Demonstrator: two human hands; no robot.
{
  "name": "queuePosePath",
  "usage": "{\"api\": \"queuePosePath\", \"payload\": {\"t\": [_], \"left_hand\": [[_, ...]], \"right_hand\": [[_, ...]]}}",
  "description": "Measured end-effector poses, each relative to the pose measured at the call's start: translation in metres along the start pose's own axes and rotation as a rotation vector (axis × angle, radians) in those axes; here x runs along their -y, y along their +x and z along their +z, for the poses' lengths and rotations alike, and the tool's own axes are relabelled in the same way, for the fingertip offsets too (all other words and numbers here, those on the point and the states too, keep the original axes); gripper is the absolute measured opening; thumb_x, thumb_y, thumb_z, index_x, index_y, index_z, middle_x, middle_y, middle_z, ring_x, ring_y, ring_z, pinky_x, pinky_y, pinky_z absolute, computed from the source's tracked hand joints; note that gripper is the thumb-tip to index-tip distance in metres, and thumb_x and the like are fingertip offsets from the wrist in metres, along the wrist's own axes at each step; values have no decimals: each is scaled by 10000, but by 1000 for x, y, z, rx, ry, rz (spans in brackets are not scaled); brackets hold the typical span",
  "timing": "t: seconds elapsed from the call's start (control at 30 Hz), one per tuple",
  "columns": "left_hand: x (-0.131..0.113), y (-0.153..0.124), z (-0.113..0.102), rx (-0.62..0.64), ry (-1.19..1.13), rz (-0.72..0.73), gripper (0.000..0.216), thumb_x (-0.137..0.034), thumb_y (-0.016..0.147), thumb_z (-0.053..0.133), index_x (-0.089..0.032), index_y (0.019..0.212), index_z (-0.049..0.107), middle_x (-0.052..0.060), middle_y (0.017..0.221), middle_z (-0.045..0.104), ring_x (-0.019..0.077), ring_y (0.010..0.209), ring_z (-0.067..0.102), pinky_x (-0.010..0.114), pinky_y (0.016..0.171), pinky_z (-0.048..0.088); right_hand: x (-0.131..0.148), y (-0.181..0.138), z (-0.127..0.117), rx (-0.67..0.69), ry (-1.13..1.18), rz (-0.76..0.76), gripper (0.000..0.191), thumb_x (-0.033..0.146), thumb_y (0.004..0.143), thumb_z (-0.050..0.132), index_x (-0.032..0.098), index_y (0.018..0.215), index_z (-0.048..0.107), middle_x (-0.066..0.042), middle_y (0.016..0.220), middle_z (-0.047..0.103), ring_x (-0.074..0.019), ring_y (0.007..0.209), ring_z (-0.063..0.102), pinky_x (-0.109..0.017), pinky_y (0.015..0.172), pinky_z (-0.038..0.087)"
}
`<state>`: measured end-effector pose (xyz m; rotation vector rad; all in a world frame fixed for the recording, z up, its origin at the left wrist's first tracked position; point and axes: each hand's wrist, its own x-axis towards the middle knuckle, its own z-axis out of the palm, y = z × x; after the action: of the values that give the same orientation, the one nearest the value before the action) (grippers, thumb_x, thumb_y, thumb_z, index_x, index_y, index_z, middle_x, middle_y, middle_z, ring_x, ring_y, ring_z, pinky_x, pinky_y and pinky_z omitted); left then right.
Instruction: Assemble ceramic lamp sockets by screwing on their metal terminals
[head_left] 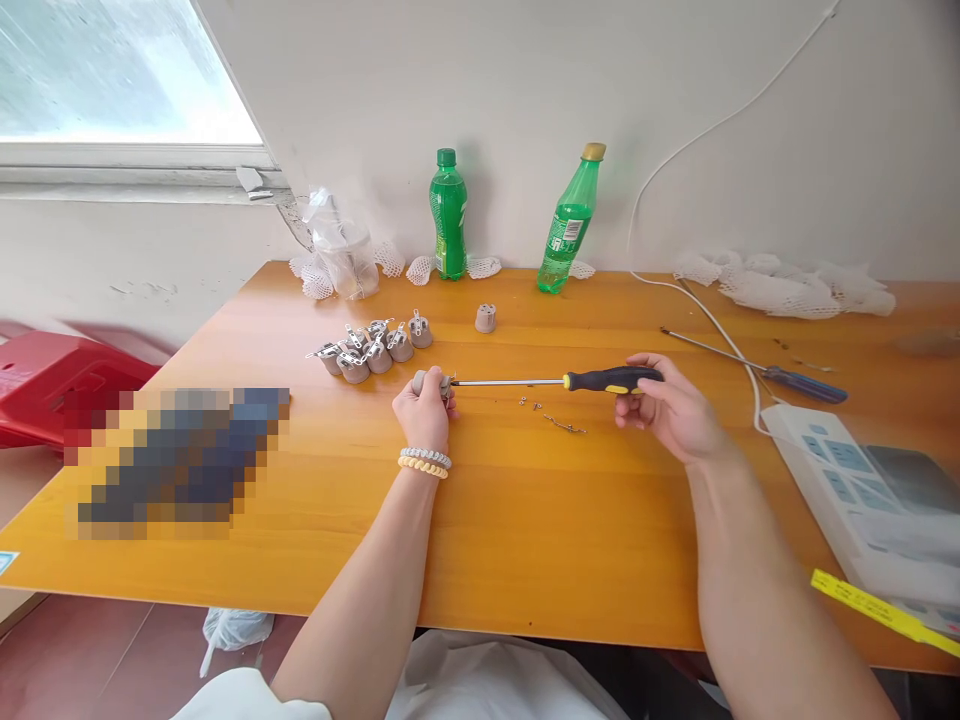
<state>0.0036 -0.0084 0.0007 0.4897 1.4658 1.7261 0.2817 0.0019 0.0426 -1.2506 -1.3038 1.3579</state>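
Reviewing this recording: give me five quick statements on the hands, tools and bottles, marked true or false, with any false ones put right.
1. The right hand holds the black-and-yellow screwdriver by its handle. True.
2. The left hand holds nothing. False: the left hand holds a small round part.
3. The blue-handled screwdriver lies on the table. True.
4. Both green bottles have green caps. False: one bottle has a gold cap.
5. The bracelets are on the right wrist. False: the bracelets are on the left wrist.
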Motion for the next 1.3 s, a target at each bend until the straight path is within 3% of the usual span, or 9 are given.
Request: {"api": "queuePosePath", "payload": {"t": [0.13, 0.33, 0.43, 0.57, 0.77, 0.87, 1.0, 1.1, 1.3], "left_hand": [[-1, 0, 0, -18, 0, 8, 287, -377, 665, 623, -172, 559, 453, -20, 513, 486, 103, 419, 484, 218, 338, 382], [-2, 0, 0, -25, 26, 10, 271, -363, 662, 613, -172, 553, 454, -22, 515, 481, 99, 430, 482, 209, 347, 379], [-1, 0, -1, -21, 7, 18, 282, -364, 657, 619, -175, 549, 441, -22, 523, 479, 100, 442, 484, 207, 346, 372], [-1, 0, 0, -18, 7, 25, 292, -362, 655, 621, -179, 539, 425, -19, 528, 480, 108, 457, 498, 207, 341, 365], [-2, 0, -1, -41, 15, 19, 289, -360, 655, 614, -180, 539, 420, -23, 515, 476, 101, 440, 476, 201, 326, 335], [-2, 1, -1, -41, 23, 11, 283, -365, 657, 613, -179, 550, 430, -24, 506, 485, 92, 416, 452, 202, 324, 328], [-2, 1, -1, -34, 27, 6, 259, -358, 665, 606, -176, 564, 452, -24, 493, 488, 85, 388, 424, 205, 318, 323], [-1, 1, -1, -28, 24, 11, 267, -352, 664, 609, -177, 557, 438, -22, 497, 494, 84, 391, 423, 202, 314, 319], [-2, 1, -1, -36, 32, 21, 273, -332, 659, 599, -183, 532, 410, -31, 488, 468, 87, 410, 438, 196, 312, 313]], "right_hand": [[-6, 2, 1, -78, -147, -25, 308, 534, 836, 530, 240, 900, 463, 64, 408, 485, -142, 354, 485, -252, 393, 321], [-11, 4, -3, -168, -312, 8, 527, 674, 840, 390, 204, 620, 480, 25, 333, 390, -137, 334, 462, -278, 395, 328], [-6, 3, -2, -34, -142, 18, 479, 634, 859, 338, 202, 768, 524, -38, 448, 560, -178, 426, 545, -278, 401, 309], [-2, 0, 0, 40, 12, -14, 298, 463, 828, 499, 262, 1040, 443, 11, 551, 621, -193, 503, 601, -261, 437, 347], [-12, 3, -3, -68, -238, 23, 400, 618, 838, 473, 222, 780, 483, 70, 347, 389, -138, 322, 463, -266, 398, 345], [-13, 5, -4, -113, -297, 58, 504, 678, 827, 413, 210, 647, 468, 34, 337, 385, -144, 331, 471, -279, 395, 334], [-8, 3, -3, 1, -64, 57, 412, 600, 847, 393, 210, 856, 524, -24, 468, 566, -194, 446, 571, -281, 414, 336], [-4, 1, -2, 65, 61, 19, 274, 453, 830, 497, 251, 1013, 469, 28, 491, 568, -183, 469, 579, -269, 446, 370], [-10, 2, -3, -53, -183, 29, 364, 582, 853, 476, 223, 792, 484, 77, 345, 372, -135, 318, 448, -267, 403, 350]]}}
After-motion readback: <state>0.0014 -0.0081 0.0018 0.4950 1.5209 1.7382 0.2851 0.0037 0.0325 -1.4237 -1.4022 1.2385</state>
